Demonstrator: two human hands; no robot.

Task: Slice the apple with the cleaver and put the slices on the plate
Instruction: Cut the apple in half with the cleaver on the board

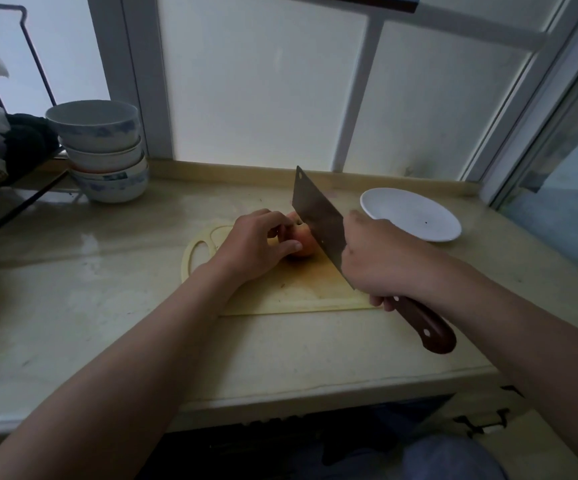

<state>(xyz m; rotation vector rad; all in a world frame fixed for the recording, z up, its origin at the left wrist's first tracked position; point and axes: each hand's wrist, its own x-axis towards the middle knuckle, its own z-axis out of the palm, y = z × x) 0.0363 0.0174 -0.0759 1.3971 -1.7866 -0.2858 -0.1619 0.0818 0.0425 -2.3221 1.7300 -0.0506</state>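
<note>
The white plate (415, 220) sits on the counter (107, 289) to the right of the cutting board (298, 289), with only a tiny dark speck on it. At the back left, a stack of bowls (107, 154) stands near the window; what the top bowl holds cannot be seen.

The apple (303, 242) rests on the cutting board. The left hand (256, 244) reaches in from the left and steadies it, with fingers curled over its top and the thumb pressed against its near side. The right hand (381, 261) is wrapped tightly around the front of the cleaver's brown handle. The cleaver (322, 226) is angled forward, and its blade meets the apple's right side, just beside the left fingertips (289, 227).
</note>
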